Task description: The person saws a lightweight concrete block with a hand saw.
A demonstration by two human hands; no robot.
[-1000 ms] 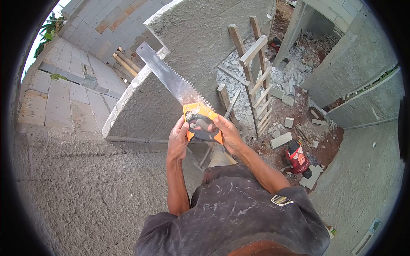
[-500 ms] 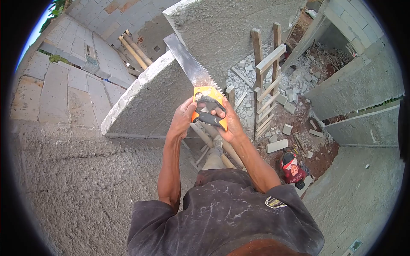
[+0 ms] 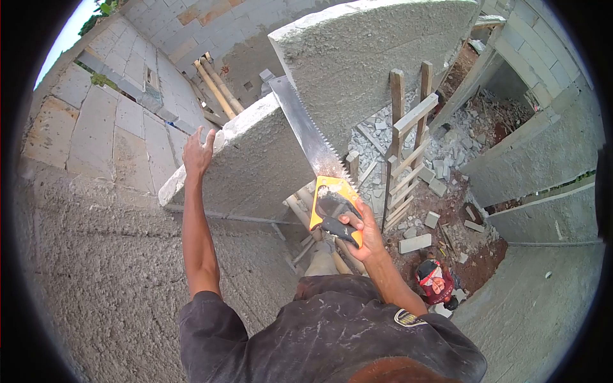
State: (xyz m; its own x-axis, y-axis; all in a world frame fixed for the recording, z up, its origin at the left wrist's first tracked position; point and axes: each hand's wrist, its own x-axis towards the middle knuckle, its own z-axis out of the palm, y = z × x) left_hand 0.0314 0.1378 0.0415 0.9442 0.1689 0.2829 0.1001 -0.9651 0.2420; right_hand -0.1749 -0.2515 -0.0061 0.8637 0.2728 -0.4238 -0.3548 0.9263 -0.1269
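A hand saw [image 3: 306,131] with a toothed steel blade and a yellow and black handle points up and to the left. My right hand [image 3: 365,233] is wrapped round its handle, and white residue marks the yellow part. The blade's far end overlaps the notch beside the rough wall's pale top edge [image 3: 252,118]. Away from the saw, my left hand [image 3: 199,152] has its fingers spread at that edge, holding nothing; whether it touches the edge is unclear.
Bamboo poles [image 3: 218,88] lean behind the wall. A wooden ladder-like frame [image 3: 408,143] stands to the right, over rubble and loose blocks [image 3: 415,244]. Far below, at the lower right, is another person [image 3: 438,282] in a red top. Plastered walls [image 3: 543,281] surround the area.
My left hand has let go of the saw handle and moved left to the wall's top edge, its fingers now spread. The saw, in my right hand, has shifted lower and slightly right in view.
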